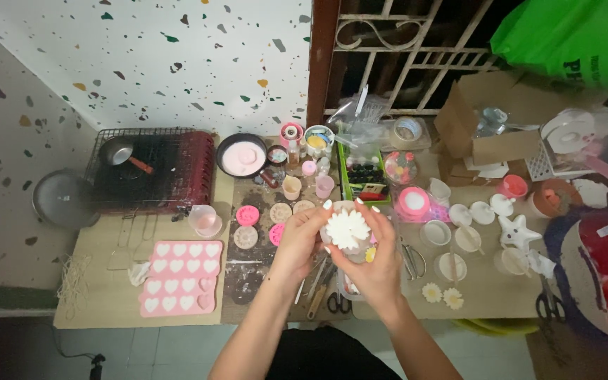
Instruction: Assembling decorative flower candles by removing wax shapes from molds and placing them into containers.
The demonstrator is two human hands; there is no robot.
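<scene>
We have both hands up over the near middle of the work mat (107, 309), closed together around one white flower-shaped casting (347, 230): the left hand (297, 243) wraps its left side with fingers curled over the top, the right hand (376, 255) cups it from the right and beneath. Petals face us; what is behind the piece we cannot tell. Judgement on handling: the petals look thin, so we would press on the body and not on the tips, turn it slowly, and keep it low over the mat in case it slips. Just beneath the hands lie small tools and black-handled scissors (338, 302). Left of the hands sits a pink heart mould tray (179, 276) with white-filled hearts, near the mat's front edge. Round pink and tan moulds (247, 215) lie between the tray and the hands. Toward the back edge stands a dark bowl of pale pink mix (242, 156); at the back left corner, a wire rack (150, 169). Right of the hands, small white cups (467, 239), a white star piece (518, 231), two little daisy castings (442, 295).
</scene>
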